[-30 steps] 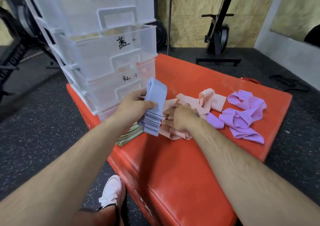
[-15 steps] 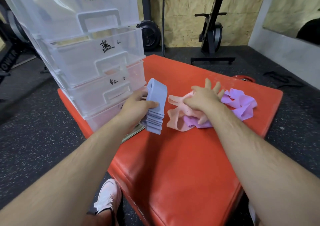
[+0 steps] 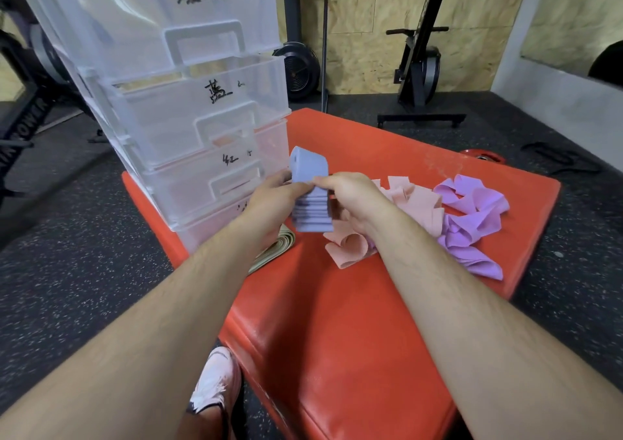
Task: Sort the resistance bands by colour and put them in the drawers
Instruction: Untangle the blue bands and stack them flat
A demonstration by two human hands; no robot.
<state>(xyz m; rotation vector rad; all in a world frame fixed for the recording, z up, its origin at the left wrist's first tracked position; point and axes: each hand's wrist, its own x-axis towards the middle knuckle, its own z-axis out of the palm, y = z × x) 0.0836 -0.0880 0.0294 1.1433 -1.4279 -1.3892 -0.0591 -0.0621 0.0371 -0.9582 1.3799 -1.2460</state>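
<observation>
The left hand and the right hand both gripped the stack of blue resistance bands, held upright just beside the drawers, with the second drawer higher on the left-hand side.

Both hands grip blue bands

My left hand and right hand bare, forearms lightly haired, pale pink low trainer on one foot
</observation>
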